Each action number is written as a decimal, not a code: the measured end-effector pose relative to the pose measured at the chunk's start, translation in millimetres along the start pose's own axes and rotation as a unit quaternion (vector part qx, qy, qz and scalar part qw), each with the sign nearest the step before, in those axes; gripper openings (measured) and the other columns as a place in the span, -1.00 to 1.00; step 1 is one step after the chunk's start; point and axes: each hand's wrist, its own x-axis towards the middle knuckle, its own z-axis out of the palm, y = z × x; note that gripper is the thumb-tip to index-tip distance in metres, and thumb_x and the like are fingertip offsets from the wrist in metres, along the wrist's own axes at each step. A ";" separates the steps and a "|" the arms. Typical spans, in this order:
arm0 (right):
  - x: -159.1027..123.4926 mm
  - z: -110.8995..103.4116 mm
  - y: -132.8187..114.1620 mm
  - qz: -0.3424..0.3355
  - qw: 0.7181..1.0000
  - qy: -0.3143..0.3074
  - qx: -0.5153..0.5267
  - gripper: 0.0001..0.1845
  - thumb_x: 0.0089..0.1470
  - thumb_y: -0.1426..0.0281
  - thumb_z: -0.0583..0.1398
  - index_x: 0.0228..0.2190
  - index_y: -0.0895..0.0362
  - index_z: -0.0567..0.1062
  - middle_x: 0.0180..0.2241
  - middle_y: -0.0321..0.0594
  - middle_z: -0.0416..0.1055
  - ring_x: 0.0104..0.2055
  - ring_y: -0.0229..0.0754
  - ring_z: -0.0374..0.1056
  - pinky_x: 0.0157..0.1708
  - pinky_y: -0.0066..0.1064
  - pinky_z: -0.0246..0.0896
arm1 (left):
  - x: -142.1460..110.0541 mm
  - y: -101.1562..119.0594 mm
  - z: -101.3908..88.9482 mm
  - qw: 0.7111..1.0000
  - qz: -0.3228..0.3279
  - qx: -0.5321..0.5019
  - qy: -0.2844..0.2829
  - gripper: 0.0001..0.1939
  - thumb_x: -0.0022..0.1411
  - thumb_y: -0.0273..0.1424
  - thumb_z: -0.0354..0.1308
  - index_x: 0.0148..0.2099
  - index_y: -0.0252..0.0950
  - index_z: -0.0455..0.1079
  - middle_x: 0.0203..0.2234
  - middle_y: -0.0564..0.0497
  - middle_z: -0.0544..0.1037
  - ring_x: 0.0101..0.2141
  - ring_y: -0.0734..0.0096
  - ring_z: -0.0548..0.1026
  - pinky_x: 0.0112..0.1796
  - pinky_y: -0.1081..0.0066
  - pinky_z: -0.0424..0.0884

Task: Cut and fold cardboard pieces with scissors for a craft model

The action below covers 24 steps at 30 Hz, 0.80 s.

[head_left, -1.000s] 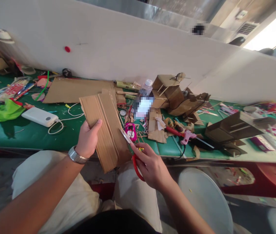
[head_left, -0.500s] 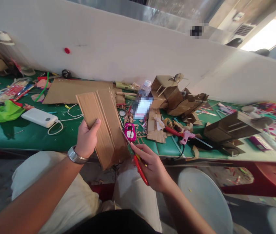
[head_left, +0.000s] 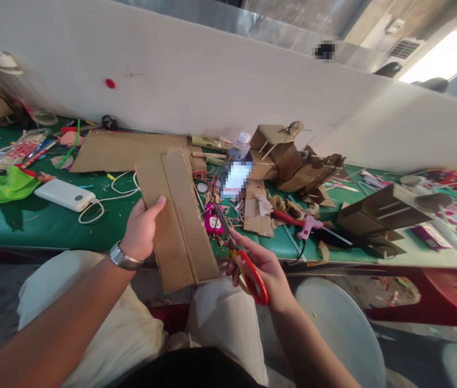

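Observation:
My left hand (head_left: 142,229) grips a creased piece of cardboard (head_left: 175,221) by its left edge, thumb on top, above my lap and the bench edge. My right hand (head_left: 263,269) holds a pair of scissors (head_left: 248,272) with red and yellow handles. Their dark blades point up and away from me, just right of the cardboard and apart from it. Behind the blades lies a small pink object with a white face on it (head_left: 212,221). The fingertips of my left hand are hidden under the cardboard.
On the green bench (head_left: 103,215) lie a white power bank (head_left: 64,195) with a cable, a flat cardboard sheet (head_left: 119,151), a phone (head_left: 236,179), a bottle (head_left: 241,145) and a pink glue gun (head_left: 308,226). Cardboard models (head_left: 386,210) stand to the right. A round stool (head_left: 337,328) is below.
The scissors have moved away from the cardboard's right edge and turned, so their handles and blades show more fully. The cardboard has tilted and shifted slightly right and down.

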 end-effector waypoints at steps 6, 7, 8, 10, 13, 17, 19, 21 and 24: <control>1.5 5.9 5.1 0.016 0.998 0.034 -0.044 -0.39 0.18 0.17 0.48 0.21 -0.03 0.54 -0.10 -0.16 0.50 -0.37 -0.31 0.41 -0.41 -0.48 0.37 | 1.8 -2.8 -2.4 0.999 0.019 0.027 -0.001 -0.43 -0.05 -0.14 0.59 -0.01 -0.27 0.63 0.05 -0.14 0.73 0.21 -0.11 0.58 0.27 -0.04 0.45; 1.6 7.5 6.6 0.001 0.998 0.040 -0.046 -0.40 0.18 0.15 0.48 0.19 -0.05 0.54 -0.06 -0.15 0.49 -0.32 -0.29 0.42 -0.35 -0.45 0.40 | 1.9 -3.5 -2.9 0.999 0.019 0.029 -0.002 -0.42 -0.05 -0.13 0.59 -0.01 -0.27 0.63 0.04 -0.14 0.73 0.21 -0.11 0.58 0.28 -0.04 0.43; 1.7 8.8 7.8 -0.015 0.998 0.044 -0.047 -0.42 0.18 0.14 0.47 0.18 -0.05 0.53 -0.03 -0.15 0.46 -0.27 -0.26 0.44 -0.30 -0.43 0.41 | 1.9 -4.2 -3.3 0.999 0.018 0.032 -0.003 -0.42 -0.05 -0.13 0.59 -0.01 -0.27 0.63 0.04 -0.13 0.73 0.21 -0.11 0.58 0.29 -0.05 0.41; 1.2 10.4 9.0 -0.037 0.997 0.043 -0.050 -0.46 0.19 0.12 0.46 0.15 -0.07 0.53 0.00 -0.16 0.43 -0.19 -0.22 0.44 -0.26 -0.42 0.40 | 1.7 -5.6 -4.0 0.999 0.017 0.034 -0.004 -0.41 -0.05 -0.13 0.60 0.00 -0.27 0.63 0.04 -0.13 0.73 0.20 -0.11 0.58 0.30 -0.06 0.40; -0.8 10.6 9.0 -0.030 0.997 0.026 -0.070 -0.48 0.23 0.11 0.43 0.15 -0.06 0.51 -0.08 -0.19 0.44 -0.17 -0.21 0.42 -0.22 -0.42 0.36 | 1.6 -6.6 -4.2 0.999 0.024 0.034 -0.011 -0.40 -0.04 -0.13 0.60 0.02 -0.27 0.62 0.03 -0.13 0.73 0.20 -0.10 0.58 0.30 -0.05 0.39; -4.0 11.2 9.8 0.007 0.991 0.009 -0.131 -0.44 0.23 0.13 0.43 0.18 0.00 0.50 -0.18 -0.20 0.48 -0.24 -0.23 0.37 -0.25 -0.42 0.35 | 2.4 -6.6 -4.2 0.999 0.034 0.039 -0.010 -0.40 -0.04 -0.12 0.60 0.01 -0.28 0.63 0.04 -0.13 0.73 0.19 -0.10 0.59 0.29 -0.03 0.40; -4.8 12.7 10.9 0.011 0.989 0.010 -0.144 -0.44 0.22 0.14 0.44 0.17 0.02 0.52 -0.18 -0.20 0.48 -0.28 -0.26 0.36 -0.32 -0.43 0.34 | 2.8 -7.3 -5.0 0.998 0.040 0.047 -0.011 -0.42 -0.01 -0.12 0.59 0.02 -0.28 0.63 0.05 -0.13 0.73 0.17 -0.08 0.60 0.28 -0.02 0.41; -5.3 14.8 11.9 0.014 0.989 0.009 -0.146 -0.43 0.22 0.15 0.43 0.18 0.04 0.53 -0.19 -0.20 0.48 -0.33 -0.27 0.37 -0.37 -0.43 0.35 | 3.1 -8.7 -6.2 0.998 0.043 0.052 -0.011 -0.43 0.02 -0.12 0.58 0.02 -0.27 0.63 0.04 -0.14 0.73 0.14 -0.08 0.61 0.25 -0.03 0.43; -5.6 18.0 12.9 0.024 0.993 -0.001 -0.117 -0.43 0.24 0.14 0.41 0.21 0.04 0.52 -0.23 -0.22 0.48 -0.37 -0.28 0.41 -0.41 -0.43 0.39 | 3.3 -11.0 -7.5 0.998 0.042 0.055 -0.009 -0.44 0.04 -0.13 0.57 0.04 -0.27 0.63 0.05 -0.13 0.72 0.13 -0.08 0.62 0.24 -0.03 0.45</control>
